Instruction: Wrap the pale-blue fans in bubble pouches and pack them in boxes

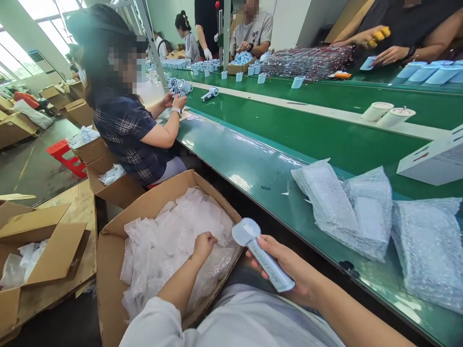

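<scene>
My right hand (285,265) is wrapped around a light-blue plastic handle with a round, cup-shaped head (269,262), held tilted with its head up and to the left. My left hand (204,246) is over an open cardboard box (108,260), its fingers closed in a pinch at a bubble-wrap bag (220,258) on the pile. Many clear bubble-wrap bags (159,250) fill this box at my lap. The fingertips of my left hand are small in view, so the exact grip on the bag is partly hidden.
Filled bubble-wrap packs (325,193) lie on the green bench (260,178) at right, near a white box (434,159). A seated co-worker (123,115) on the left handles light-blue devices (179,86). Blue cups (427,72) and white cylinders (394,114) stand across the belt.
</scene>
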A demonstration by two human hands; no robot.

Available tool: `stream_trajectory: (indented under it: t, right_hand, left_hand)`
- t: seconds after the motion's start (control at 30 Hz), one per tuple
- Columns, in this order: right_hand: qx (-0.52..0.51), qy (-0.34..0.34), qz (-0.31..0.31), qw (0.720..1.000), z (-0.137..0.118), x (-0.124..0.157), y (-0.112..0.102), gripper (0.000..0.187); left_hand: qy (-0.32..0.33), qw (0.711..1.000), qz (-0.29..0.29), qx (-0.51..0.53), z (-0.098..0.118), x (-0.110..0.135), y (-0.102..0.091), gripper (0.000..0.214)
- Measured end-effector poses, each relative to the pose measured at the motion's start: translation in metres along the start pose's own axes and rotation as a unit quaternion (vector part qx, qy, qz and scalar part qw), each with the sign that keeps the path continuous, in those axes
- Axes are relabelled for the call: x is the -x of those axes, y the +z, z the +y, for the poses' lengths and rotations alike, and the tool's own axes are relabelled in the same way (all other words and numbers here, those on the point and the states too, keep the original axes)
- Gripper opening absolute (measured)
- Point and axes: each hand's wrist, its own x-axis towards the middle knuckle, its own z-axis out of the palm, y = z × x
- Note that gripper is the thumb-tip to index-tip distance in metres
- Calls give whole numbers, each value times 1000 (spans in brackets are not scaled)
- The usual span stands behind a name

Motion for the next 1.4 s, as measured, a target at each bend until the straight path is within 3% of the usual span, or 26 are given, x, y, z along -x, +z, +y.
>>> stream_trajectory:
  t: [0.17, 0.23, 0.3, 0.37, 0.43, 0.53, 0.63, 0.8, 0.9, 1.03, 1.17, 1.3, 1.33, 1.4]
  right_hand:
    - [-35, 48, -113, 992, 13, -18, 10, 55]
    - [-37, 85, -175, 980, 16, -27, 13, 64]
    - [-31, 103, -212, 971, 18, -32, 14, 62]
    - [-17, 97, -212, 972, 18, -34, 13, 54]
    - [5, 85, -192, 978, 16, -31, 12, 47]
    - [48, 69, -148, 985, 12, -25, 10, 46]
    - [87, 44, -100, 990, 8, -18, 12, 45]
    - [80, -20, -52, 995, 2, -8, 23, 48]
    - [87, -43, -1, 995, 2, -3, 28, 56]
    - [108, -33, 1, 994, 5, -1, 32, 59]
    - [84, 4, -15, 996, 5, 1, 28, 73]
    - [187, -149, 85, 967, 4, 3, 25, 66]
    - [191, -145, 83, 967, 4, 3, 26, 60]
    - [148, -67, 46, 986, 3, 2, 26, 52]
  left_hand:
    - [86, 985, -17, 150, 33, 41, -30, 17]
    - [128, 963, -43, 232, 44, 62, -38, 20]
    - [126, 927, -85, 343, 48, 75, -43, 21]
    - [79, 892, -113, 431, 46, 78, -46, 21]
    - [28, 878, -102, 466, 40, 73, -48, 26]
    - [8, 871, -29, 490, 34, 65, -53, 36]
    - [32, 862, 55, 503, 38, 71, -58, 37]
    - [158, 893, 141, 397, 47, 104, -48, 24]
    - [167, 907, 149, 357, 51, 113, -40, 23]
    - [170, 897, 190, 360, 66, 110, -42, 24]
    - [271, 892, 277, 234, 79, 107, -44, 22]
    - [326, 882, 296, 167, 83, 102, -43, 17]
    - [326, 880, 307, 159, 85, 99, -44, 16]
    - [353, 864, 339, 116, 90, 95, -46, 14]
